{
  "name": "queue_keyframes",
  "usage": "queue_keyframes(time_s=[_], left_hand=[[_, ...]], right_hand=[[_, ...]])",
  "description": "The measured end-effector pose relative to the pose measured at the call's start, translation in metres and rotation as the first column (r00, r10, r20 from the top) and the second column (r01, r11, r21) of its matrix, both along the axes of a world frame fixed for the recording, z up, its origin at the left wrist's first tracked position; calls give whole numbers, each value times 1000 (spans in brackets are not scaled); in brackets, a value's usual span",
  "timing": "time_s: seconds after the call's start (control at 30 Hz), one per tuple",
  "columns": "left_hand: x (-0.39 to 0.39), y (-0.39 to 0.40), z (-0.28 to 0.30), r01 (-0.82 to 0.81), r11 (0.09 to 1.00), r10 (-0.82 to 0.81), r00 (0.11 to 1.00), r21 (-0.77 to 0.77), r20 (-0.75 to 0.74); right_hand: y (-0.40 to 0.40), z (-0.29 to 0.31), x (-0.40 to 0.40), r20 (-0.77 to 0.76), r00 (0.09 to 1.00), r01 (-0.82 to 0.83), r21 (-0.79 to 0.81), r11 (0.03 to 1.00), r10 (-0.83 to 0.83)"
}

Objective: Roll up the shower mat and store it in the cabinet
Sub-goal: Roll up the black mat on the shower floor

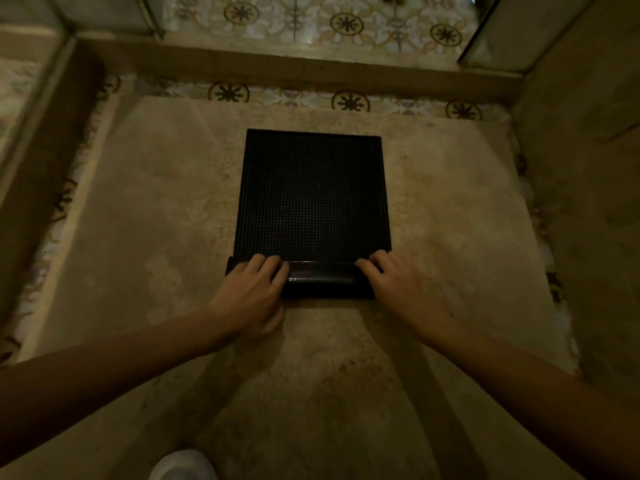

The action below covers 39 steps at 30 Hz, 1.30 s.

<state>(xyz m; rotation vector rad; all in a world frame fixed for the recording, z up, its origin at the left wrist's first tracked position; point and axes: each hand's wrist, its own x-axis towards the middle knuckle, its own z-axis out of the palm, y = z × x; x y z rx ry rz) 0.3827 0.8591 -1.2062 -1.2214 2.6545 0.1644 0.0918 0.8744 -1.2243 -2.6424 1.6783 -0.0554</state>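
A black perforated shower mat (pixel 311 195) lies flat on the worn stone shower floor (pixel 138 202), its far edge near the band of patterned tiles (pixel 349 100) that borders the floor. The mat's near edge is turned over into a low, tight roll (pixel 322 280), and both bare hands rest on it: the left hand (pixel 251 292) on the roll's left end, the right hand (pixel 394 285) on its right end. Fingers of each hand are curled over the top of the roll and pressed close together, tips on the mat surface just beyond it; the thumbs are hidden.

The rolling step appears to be only just begun, with most of the mat not yet wound. The next move likely calls for both hands to push the roll evenly toward the mat's far edge, keeping the ends level so it does not cone. No cabinet is in view.
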Motion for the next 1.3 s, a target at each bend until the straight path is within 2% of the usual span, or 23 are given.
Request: queue_keyframes(time_s=[0.07, 0.17, 0.3, 0.4, 0.5, 0.6, 0.7, 0.8, 0.87, 1.0, 1.17, 1.3], left_hand=[[-1, 5, -6, -20, 1000, 20, 999, -1, 41], [-5, -2, -10, -50, 999, 49, 996, 7, 69], [-12, -15, -5, -82, 996, 78, 992, 31, 96], [-13, -26, 4, -137, 989, 135, 990, 59, 40], [-11, -29, 8, -170, 973, 183, 981, 156, -70], [-13, -17, 5, -172, 964, 193, 977, 205, -86], [-11, -16, 3, -160, 974, 183, 973, 162, -138], [-8, -25, 7, -106, 993, 115, 978, 58, -173], [-10, -29, 9, -66, 998, 67, 985, 10, -160], [-18, -30, 6, 14, 999, -18, 994, -39, -111], [-27, -28, -6, -28, 999, 29, 999, -27, 18], [-29, -38, -6, -29, 999, 30, 999, -35, 29]], right_hand=[[4, 2, 0, 11, 1000, -19, 27, 999, 18], [9, 3, -7, -76, 994, -63, 131, 989, 73], [0, 1, -11, -28, 998, -57, 156, 986, 62], [-15, 5, -16, 39, 994, -111, 172, 979, 105], [-19, 10, -22, 58, 990, -140, 232, 962, 130], [-14, 12, -24, 47, 987, -163, 281, 946, 156], [-18, 15, -28, 90, 983, -179, 303, 936, 159], [-30, 18, -31, 159, 978, -182, 344, 921, 134], [-40, 18, -33, 167, 980, -160, 309, 937, 112], [-52, 14, -24, 55, 995, -94, 199, 975, 85], [-35, 6, 6, -37, 993, 120, 137, 983, -116], [-20, 0, 27, -35, 999, 35, 50, 998, -33]])
